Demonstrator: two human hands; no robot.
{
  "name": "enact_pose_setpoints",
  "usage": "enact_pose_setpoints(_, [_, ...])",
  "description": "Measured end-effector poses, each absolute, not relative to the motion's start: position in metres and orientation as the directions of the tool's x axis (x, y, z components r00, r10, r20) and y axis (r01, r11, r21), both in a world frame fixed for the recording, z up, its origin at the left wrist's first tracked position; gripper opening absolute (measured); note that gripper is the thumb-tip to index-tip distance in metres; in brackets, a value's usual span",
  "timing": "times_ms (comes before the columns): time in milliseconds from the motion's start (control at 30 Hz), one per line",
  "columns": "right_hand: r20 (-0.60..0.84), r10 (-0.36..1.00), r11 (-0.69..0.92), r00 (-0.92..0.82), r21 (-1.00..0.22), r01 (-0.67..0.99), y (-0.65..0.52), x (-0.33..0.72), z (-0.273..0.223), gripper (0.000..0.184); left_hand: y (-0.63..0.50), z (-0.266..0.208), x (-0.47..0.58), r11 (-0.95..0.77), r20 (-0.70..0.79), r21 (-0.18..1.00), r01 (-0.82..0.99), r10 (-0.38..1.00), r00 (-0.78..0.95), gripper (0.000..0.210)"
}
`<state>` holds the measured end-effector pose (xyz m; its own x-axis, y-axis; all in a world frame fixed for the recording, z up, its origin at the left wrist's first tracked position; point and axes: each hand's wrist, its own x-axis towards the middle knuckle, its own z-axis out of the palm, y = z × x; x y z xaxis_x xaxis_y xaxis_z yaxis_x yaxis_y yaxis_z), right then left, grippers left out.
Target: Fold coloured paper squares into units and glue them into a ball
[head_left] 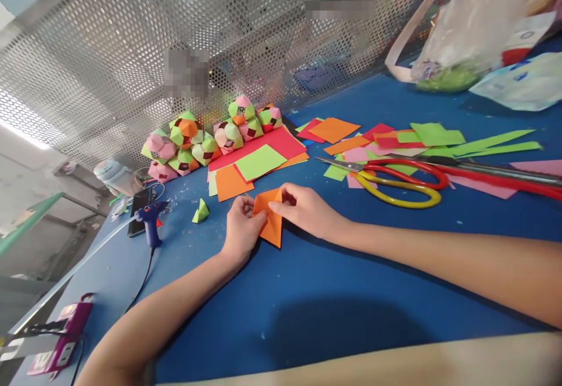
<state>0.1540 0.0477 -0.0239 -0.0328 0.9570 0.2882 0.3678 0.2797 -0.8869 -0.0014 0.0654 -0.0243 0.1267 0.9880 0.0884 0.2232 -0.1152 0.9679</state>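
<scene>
Between both hands is a piece of orange paper (273,229), creased and held just above the blue table. My left hand (241,228) pinches its left edge, thumb on the front face. On the other side, my right hand (305,210) grips the upper right edge between thumb and fingers. Some fingertips are hidden behind the paper. A small folded green paper piece (201,211) lies to the left of my left hand. Just beyond the hands are flat sheets, with a green sheet (260,162) on top and an orange sheet (232,182) beside it.
Scissors (395,182) with red and yellow handles lie right, among paper scraps (434,135). Several folded paper balls (187,131) stand stacked against the perforated metal panel (263,34). At left are a blue glue gun (152,222), a phone (139,210) and a purple power strip (64,336).
</scene>
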Motion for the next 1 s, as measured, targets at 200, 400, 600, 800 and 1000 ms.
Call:
enact_pose_setpoints(200, [0.329, 0.944, 0.294, 0.024, -0.873, 0.389, 0.046, 0.145, -0.028, 0.008, 0.067, -0.025, -0.002, -0.07, 0.056, 0.988, 0.141, 0.993, 0.103, 0.02])
enact_pose_setpoints(400, [0.431, 0.902, 0.382, 0.016, -0.815, 0.436, 0.045, 0.145, -0.028, 0.006, 0.063, -0.025, 0.002, -0.041, 0.034, 0.992, 0.117, 0.997, 0.065, 0.017])
enact_pose_setpoints(600, [0.489, 0.871, 0.454, -0.054, -0.756, 0.472, 0.042, 0.151, -0.03, 0.008, 0.051, -0.025, 0.01, -0.008, 0.004, 0.999, 0.053, 0.997, 0.073, 0.018])
enact_pose_setpoints(800, [0.539, 0.835, 0.515, -0.11, -0.695, 0.502, 0.04, 0.156, -0.032, 0.009, 0.048, -0.027, 0.01, -0.032, 0.026, 0.997, 0.07, 0.996, 0.084, 0.017])
enact_pose_setpoints(1000, [0.578, 0.807, 0.559, -0.122, -0.681, 0.473, 0.033, 0.158, -0.025, 0.006, 0.044, -0.024, 0.007, -0.015, 0.004, 0.997, 0.079, 0.99, 0.14, 0.014])
